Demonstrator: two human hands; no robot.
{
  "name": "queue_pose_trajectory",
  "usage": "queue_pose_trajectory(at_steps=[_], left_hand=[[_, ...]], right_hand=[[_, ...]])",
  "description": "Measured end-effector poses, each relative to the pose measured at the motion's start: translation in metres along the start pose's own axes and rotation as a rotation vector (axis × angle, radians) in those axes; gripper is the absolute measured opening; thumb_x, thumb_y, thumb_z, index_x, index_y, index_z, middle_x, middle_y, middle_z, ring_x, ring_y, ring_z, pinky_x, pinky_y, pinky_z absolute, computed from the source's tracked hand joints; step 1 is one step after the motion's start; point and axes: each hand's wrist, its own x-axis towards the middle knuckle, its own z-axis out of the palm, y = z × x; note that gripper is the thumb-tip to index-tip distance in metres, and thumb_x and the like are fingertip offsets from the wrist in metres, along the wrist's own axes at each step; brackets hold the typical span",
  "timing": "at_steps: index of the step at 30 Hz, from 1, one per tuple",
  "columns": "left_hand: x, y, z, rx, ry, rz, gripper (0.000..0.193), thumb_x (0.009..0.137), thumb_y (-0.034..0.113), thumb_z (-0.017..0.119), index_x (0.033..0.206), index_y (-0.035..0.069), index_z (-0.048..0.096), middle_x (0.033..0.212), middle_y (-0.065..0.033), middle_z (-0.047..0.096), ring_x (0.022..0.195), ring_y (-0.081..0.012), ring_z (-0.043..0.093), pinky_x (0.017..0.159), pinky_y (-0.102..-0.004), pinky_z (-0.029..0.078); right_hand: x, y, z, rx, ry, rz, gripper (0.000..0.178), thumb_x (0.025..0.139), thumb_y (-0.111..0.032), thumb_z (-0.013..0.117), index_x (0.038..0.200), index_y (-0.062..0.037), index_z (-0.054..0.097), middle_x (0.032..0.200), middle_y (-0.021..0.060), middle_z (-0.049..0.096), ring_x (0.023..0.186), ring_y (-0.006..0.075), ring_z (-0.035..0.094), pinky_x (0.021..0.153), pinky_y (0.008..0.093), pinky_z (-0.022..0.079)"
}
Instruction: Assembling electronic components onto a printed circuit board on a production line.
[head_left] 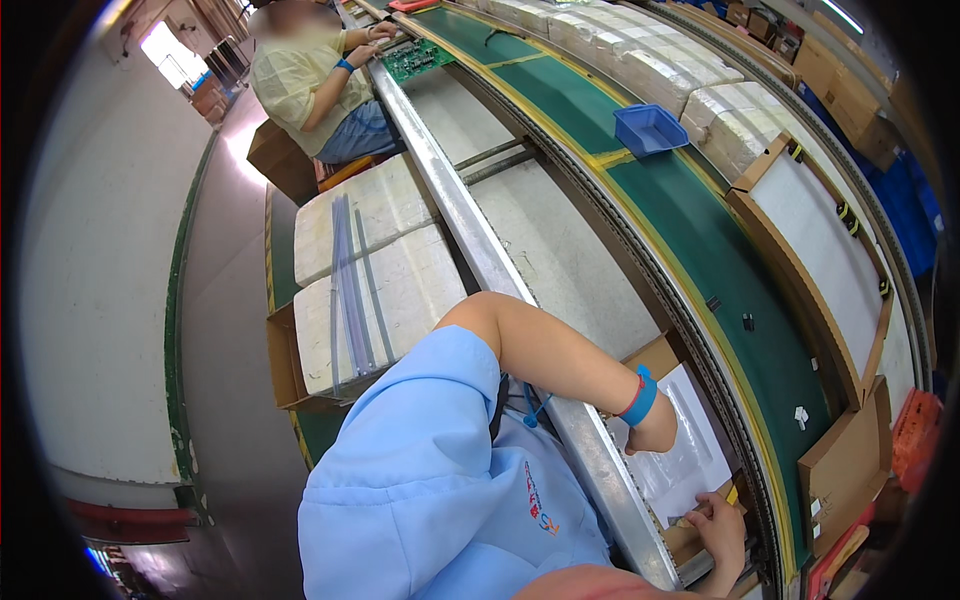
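Head view: a glossy white sheet (687, 468) lies beneath the left hand (652, 430), ahead of the right.
Left fingers curl downward over the sheet, whether pinching it I cannot tell; right hand (718, 532) bends its fingers at the sheet's near end, grip likewise unclear; the sheet's long axis runs roughly along the metal rail (590, 440); the green belt (725, 250) passes on the far side.

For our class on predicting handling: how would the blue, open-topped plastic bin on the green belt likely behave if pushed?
The blue plastic bin would probably stay stiff: its walls stand unbowed. It seems light: no contents show inside. Its flat sides suggest sliding rather than rolling.
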Motion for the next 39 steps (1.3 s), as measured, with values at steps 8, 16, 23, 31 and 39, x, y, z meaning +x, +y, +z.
queue_pose_trajectory(at_steps=[8,16,23,31,39], left_hand=[[-0.003,0.006,0.003,-0.009,-0.005,0.002,0.028,0.070,0.025,0.076,0.085,0.001,0.072,0.087,-0.0172,0.071,0.084,-0.0361,0.068,0.069,-0.0478,0.053],[-0.021,0.006,-0.004,-0.058,0.061,-0.019,0.022,0.072,0.019,0.072,0.084,0.001,0.071,0.085,-0.0196,0.070,0.083,-0.0378,0.068,0.072,-0.0481,0.054],[-0.023,0.003,-0.007,-0.091,0.041,-0.015,0.027,0.079,0.026,0.074,0.086,0.001,0.067,0.085,-0.0186,0.069,0.085,-0.0367,0.068,0.077,-0.0463,0.052],[-0.026,0.011,-0.014,-0.106,0.012,-0.038,0.027,0.081,0.026,0.073,0.087,0.000,0.065,0.083,-0.0173,0.068,0.084,-0.0370,0.067,0.076,-0.0459,0.052],[-0.038,0.005,-0.035,-0.048,0.295,0.008,0.024,0.082,0.023,0.072,0.093,0.003,0.065,0.090,-0.0138,0.066,0.084,-0.0348,0.065,0.079,-0.0431,0.051]], right_hand=[[-0.006,-0.005,0.000,0.020,-0.017,0.017,0.037,0.074,-0.018,0.078,0.106,-0.0030,0.067,0.079,0.0139,0.070,0.076,0.0308,0.069,0.070,0.0396,0.053],[-0.002,-0.004,-0.003,0.060,-0.020,-0.012,0.033,0.077,-0.019,0.073,0.107,-0.0054,0.067,0.084,0.0137,0.070,0.083,0.0324,0.069,0.074,0.0407,0.053],[-0.004,-0.006,-0.007,0.083,-0.005,0.015,0.031,0.079,-0.016,0.072,0.107,-0.0041,0.066,0.084,0.0124,0.072,0.081,0.0288,0.069,0.072,0.0379,0.052],[-0.011,-0.008,-0.004,0.091,-0.005,0.024,0.031,0.080,-0.016,0.073,0.107,-0.0033,0.066,0.082,0.0117,0.071,0.080,0.0289,0.068,0.072,0.0384,0.051],[-0.002,-0.009,-0.011,0.062,-0.023,0.046,0.032,0.081,-0.022,0.071,0.108,-0.0049,0.066,0.085,0.0123,0.071,0.086,0.0307,0.068,0.075,0.0402,0.051]])
